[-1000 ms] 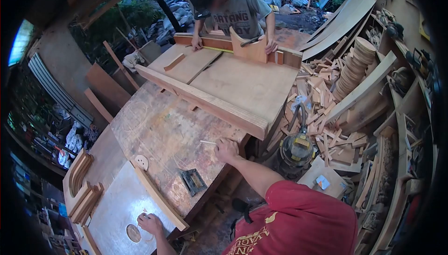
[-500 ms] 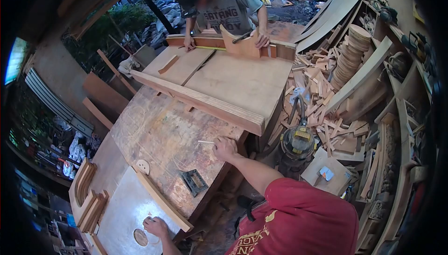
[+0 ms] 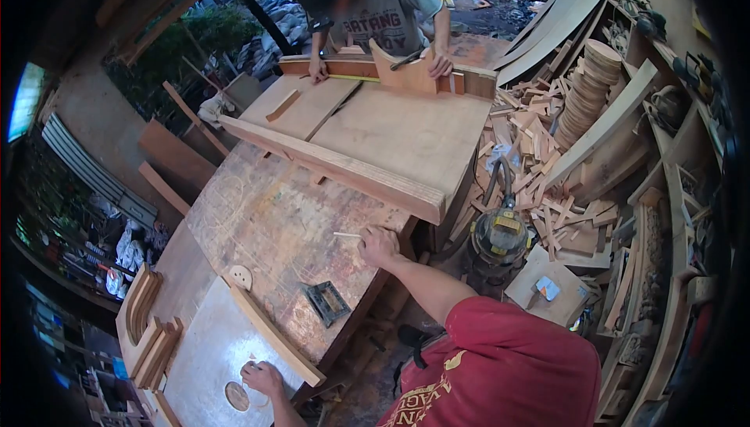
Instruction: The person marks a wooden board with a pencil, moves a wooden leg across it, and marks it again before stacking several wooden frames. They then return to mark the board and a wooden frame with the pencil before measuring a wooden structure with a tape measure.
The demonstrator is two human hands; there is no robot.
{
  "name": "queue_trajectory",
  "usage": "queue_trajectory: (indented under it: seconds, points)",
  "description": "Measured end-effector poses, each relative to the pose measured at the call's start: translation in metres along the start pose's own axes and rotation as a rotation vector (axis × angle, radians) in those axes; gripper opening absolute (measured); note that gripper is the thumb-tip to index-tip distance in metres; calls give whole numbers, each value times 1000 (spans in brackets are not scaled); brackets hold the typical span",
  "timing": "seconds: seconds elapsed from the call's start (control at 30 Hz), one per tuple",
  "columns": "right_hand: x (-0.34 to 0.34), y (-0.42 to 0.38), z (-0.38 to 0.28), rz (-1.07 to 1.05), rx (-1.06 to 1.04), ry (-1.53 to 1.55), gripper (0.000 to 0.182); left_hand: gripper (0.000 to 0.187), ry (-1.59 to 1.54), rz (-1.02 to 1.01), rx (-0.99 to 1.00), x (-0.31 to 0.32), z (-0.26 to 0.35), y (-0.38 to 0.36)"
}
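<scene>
My left hand [image 3: 262, 378] lies on a shiny pale board [image 3: 199, 364], its fingers slightly bent and spread, beside a round wooden-coloured circle [image 3: 237, 396]. A tiny light chip shows at its fingertips. Farther up, my right hand [image 3: 379, 247] rests near the edge of the worn worktable [image 3: 273, 208]. A thin pale stick [image 3: 347, 234] juts from its fingers, which look closed on its end. Between the hands are a dark rectangular frame-like tool [image 3: 325, 303], a long curved wooden strip [image 3: 275, 335] and a small rounded wooden piece with holes [image 3: 241, 276].
Across the table a co-worker [image 3: 383, 17] handles a curved wooden piece [image 3: 410, 74] over a panel with long rails [image 3: 336, 165]. Curved wooden parts [image 3: 141, 302] are stacked at left. A shop vacuum [image 3: 500, 235] and heaped offcuts [image 3: 539, 134] stand at right.
Almost nothing differs. The view has shifted very slightly, and both my hands keep their places on the board and table.
</scene>
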State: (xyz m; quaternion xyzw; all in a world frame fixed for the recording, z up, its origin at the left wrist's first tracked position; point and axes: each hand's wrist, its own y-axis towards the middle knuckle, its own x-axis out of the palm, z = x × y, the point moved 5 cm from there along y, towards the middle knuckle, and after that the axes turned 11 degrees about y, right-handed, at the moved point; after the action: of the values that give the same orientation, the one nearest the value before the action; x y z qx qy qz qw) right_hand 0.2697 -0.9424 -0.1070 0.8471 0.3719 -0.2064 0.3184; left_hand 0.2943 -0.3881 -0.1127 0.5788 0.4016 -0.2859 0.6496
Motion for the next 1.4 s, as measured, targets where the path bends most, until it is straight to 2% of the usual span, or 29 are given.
queue_trajectory:
  seconds: [0.23,0.4,0.5,0.6,0.73,0.8,0.87,0.97,1.07,1.17,1.27,1.4]
  points:
    - [1,0,1,25,-34,7,20,27,-2,-15,-8,-1,1,0]
    - [2,0,2,40,-45,38,23,26,-21,48,29,-3,5,-1]
    - [7,17,11,-92,160,83,27,26,-12,30,-1,-2,-1,0]
    - [-42,58,-37,13,-143,194,38,26,-28,34,-11,-7,3,0]
    - [-163,100,-118,2,120,433,29,26,-56,43,-12,-13,8,-2]
    - [-175,143,-96,162,-73,380,28,26,-59,35,-11,-11,5,0]
    - [-200,169,-82,284,-309,-11,26,26,-59,19,-25,-11,7,-2]
    - [-203,187,-54,-326,-122,-499,24,27,-38,2,-45,-14,10,0]
    - [-209,177,-58,-155,-359,-567,25,27,-22,-7,-43,-14,9,-2]
    - [-196,178,-51,-261,-323,-660,24,27,-31,-5,-40,-16,9,0]
    - [-180,180,-37,-307,-161,-510,26,26,-23,-6,-44,-12,10,0]
    - [-166,141,-35,-181,-180,-315,29,26,-50,9,-44,-14,10,-1]
